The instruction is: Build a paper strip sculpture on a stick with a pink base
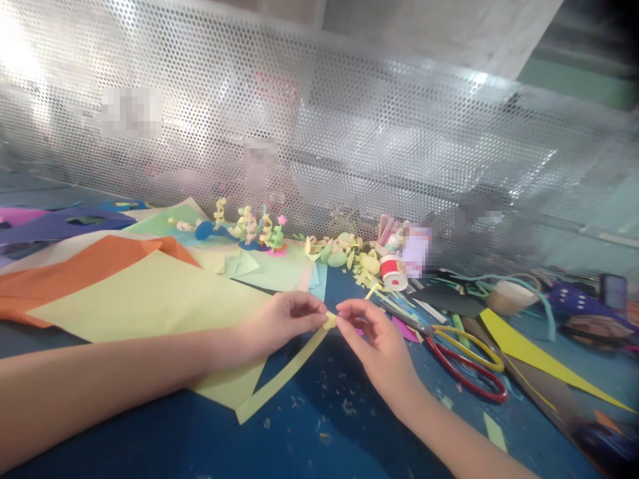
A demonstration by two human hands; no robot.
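Note:
Between my two hands is a narrow pale yellow paper strip (292, 376), its upper end folded or knotted small at the fingertips. My left hand (289, 322) pinches that end from the left with thumb and forefinger. From the other side my right hand (374, 339) pinches it too, with a short tail of strip standing up behind the fingers. The long end curves down to the left, over the blue table. Under my left forearm lies a large pale yellow paper sheet (164, 293). Scissors (466, 362) with red and yellow handles lie beside my right hand.
Small paper spiral figures (249, 229) stand at the back by a perforated metal screen (200, 120). Right of them are a pile of paper pieces (344, 253) and a red-and-white roll (393, 273). Orange paper (110, 266) lies left, a yellow paper piece (544, 352) right.

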